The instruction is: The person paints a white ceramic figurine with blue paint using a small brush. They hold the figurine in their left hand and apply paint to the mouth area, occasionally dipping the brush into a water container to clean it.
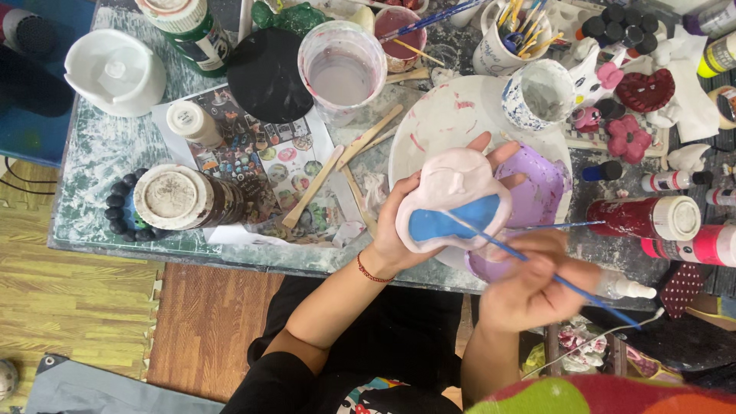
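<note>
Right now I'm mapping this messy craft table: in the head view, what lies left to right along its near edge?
Black bead bracelet → brown jar with white lid → wooden stick → left hand → pale figure with blue patch → red paint bottle

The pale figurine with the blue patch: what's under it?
Under the figurine, held by the left hand, lie a purple dish and a white plate. The figurine and both hands cover the plate's near part.

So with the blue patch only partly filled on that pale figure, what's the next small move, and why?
Probably another short stroke along the blue patch's edge. The left hand holds the pale figure up over the white plate. The right hand holds a thin blue brush with its tip already on the blue patch, and bare pale surface surrounds it.
</note>
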